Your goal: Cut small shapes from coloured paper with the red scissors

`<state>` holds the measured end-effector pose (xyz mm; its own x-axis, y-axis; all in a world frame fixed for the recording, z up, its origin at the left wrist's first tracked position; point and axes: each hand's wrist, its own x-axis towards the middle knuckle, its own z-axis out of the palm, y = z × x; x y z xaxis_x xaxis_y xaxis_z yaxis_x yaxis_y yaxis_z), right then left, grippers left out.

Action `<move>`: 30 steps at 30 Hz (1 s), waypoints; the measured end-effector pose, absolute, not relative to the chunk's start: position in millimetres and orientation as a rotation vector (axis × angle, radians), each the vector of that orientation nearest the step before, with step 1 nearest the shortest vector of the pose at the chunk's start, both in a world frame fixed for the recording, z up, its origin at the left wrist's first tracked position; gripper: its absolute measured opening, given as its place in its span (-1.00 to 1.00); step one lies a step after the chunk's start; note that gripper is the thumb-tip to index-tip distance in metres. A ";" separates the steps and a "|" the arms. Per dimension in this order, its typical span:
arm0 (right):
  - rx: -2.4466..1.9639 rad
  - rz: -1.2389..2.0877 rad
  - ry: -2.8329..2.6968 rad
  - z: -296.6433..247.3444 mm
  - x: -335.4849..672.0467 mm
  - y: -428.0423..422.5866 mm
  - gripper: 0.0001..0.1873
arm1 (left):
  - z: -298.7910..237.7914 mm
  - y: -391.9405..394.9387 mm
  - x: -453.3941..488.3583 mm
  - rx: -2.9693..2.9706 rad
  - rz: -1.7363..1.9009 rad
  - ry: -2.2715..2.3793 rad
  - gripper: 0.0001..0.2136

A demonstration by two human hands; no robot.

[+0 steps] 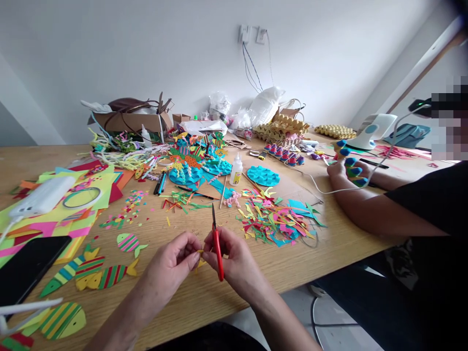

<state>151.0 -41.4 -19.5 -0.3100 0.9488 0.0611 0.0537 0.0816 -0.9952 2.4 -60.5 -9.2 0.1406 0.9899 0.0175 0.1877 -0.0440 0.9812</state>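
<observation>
My left hand (180,254) pinches a small piece of yellow paper (200,252) at the near edge of the table. Opposite it, my right hand (231,256) holds red-handled scissors (218,253), blades pointing away from me, while its fingertips also touch the yellow piece. The piece is largely hidden by my fingers. Left of my hands lie striped paper fish, among them a pink-striped one (127,242), a red-and-green one (113,276) and a large green-and-yellow one (63,320). A heap of coloured paper scraps (278,222) spreads to the right of my hands.
A glue bottle (237,169) stands mid-table beside blue painted discs (263,176). Coloured paper sheets, a white power bank (42,195) and a black phone (32,265) lie at left. On the right, another person's hand (338,170) holds a painted piece; a white cable (343,191) crosses there.
</observation>
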 end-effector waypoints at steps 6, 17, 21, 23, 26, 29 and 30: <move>-0.964 1.394 -1.393 -16.7 149.8 -41.9 -0.82 | -7.2 -64.6 0.5 1.313 1.060 1.219 -0.91; -1.086 1.176 -1.618 -13.8 149.4 -53.1 -0.84 | -4.9 -67.2 2.3 1.562 1.052 1.334 -0.80; -1.146 1.122 -1.819 -19.3 154.0 -64.5 -0.77 | -3.6 -68.6 2.1 1.328 1.216 1.269 -0.84; -1.181 1.086 -1.890 -22.8 154.8 -68.5 -0.77 | -5.0 -69.8 2.3 1.242 1.284 1.228 -0.85; -1.210 1.051 -1.946 -25.6 153.8 -71.5 -0.77 | -6.6 -71.3 3.7 1.201 1.324 1.184 -0.85; -1.203 1.053 -1.963 -24.9 152.3 -72.1 -0.77 | -6.4 -71.9 5.4 1.209 1.304 1.166 -0.84; -1.200 1.053 -1.962 -24.4 152.0 -72.1 -0.77 | -6.2 -71.9 5.8 1.209 1.301 1.163 -0.84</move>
